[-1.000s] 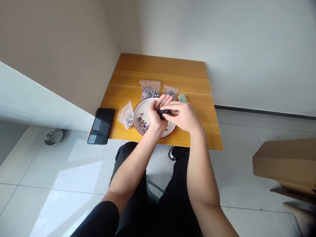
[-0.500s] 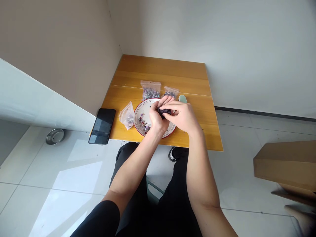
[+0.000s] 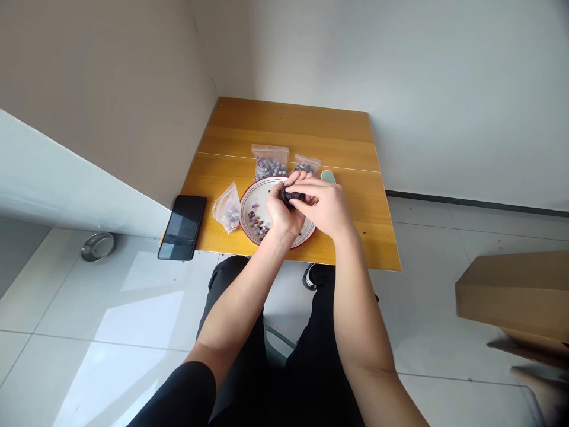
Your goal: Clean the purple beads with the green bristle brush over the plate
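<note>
My left hand (image 3: 283, 214), palm turned up, cradles a small dark, twisted-looking bundle (image 3: 293, 197). Its exact kind cannot be made out. From the right, my right hand (image 3: 328, 207) grips the same bundle, thumb and fingers closing over it, and hides part of it. Both hands are above a white plate (image 3: 247, 203) with a red rim. Loose purple, red and pale beads (image 3: 258, 224) lie on the plate's left side. Just behind the plate are a large zip bag of beads (image 3: 271, 166) and a smaller one (image 3: 306, 165), partly covered by my fingers.
A crumpled clear bag (image 3: 227, 210) stands left of the plate, and a black phone (image 3: 182, 228) lies at the table's left edge. A pale green oval object (image 3: 328, 177) is behind my right hand. On the floor are a metal bowl (image 3: 98, 246) and a cardboard box (image 3: 511, 287).
My right fingers have shifted slightly on the dark bundle, and more of it shows as a rounded lump. The whole view has moved a little; the plate and bags stay in place.
</note>
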`<act>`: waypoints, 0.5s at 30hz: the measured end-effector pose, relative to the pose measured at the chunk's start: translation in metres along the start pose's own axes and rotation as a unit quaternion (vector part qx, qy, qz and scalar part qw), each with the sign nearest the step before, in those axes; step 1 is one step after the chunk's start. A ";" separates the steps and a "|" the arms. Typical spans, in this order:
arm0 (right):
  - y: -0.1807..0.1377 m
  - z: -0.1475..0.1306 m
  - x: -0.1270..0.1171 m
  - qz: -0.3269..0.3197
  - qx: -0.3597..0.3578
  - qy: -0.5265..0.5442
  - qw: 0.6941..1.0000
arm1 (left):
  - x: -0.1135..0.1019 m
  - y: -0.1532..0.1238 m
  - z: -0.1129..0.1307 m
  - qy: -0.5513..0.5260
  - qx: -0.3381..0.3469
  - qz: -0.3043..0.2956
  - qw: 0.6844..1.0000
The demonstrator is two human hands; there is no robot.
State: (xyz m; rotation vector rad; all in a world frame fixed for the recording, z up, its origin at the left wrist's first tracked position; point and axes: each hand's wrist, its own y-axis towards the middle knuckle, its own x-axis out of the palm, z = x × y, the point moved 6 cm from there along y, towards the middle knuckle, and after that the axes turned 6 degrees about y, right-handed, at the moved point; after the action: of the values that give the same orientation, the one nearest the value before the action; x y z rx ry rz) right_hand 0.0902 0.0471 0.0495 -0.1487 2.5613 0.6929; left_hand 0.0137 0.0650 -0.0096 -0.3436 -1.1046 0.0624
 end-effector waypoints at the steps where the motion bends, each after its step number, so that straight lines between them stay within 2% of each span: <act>1: 0.001 -0.001 -0.001 0.012 -0.008 0.001 1.000 | 0.001 0.000 0.000 -0.007 0.001 -0.007 1.000; 4: 0.001 -0.004 -0.007 0.053 -0.019 0.016 0.998 | -0.001 0.002 0.001 -0.017 0.007 -0.003 1.000; 7: -0.001 -0.002 -0.020 0.109 0.008 0.013 0.994 | -0.008 0.004 0.004 -0.005 0.007 0.041 0.999; 9: -0.002 0.003 -0.030 0.155 0.027 -0.004 0.988 | -0.010 0.003 0.005 0.002 0.000 0.046 0.999; 15: -0.013 0.035 -0.067 0.300 0.092 -0.131 0.940 | -0.004 -0.002 0.007 -0.002 -0.006 0.020 1.000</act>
State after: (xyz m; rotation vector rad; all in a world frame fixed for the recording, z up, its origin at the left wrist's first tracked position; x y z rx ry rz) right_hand 0.1671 0.0524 0.0490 0.7659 2.3838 0.6212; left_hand 0.0053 0.0638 -0.0100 -0.3769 -1.1019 0.0924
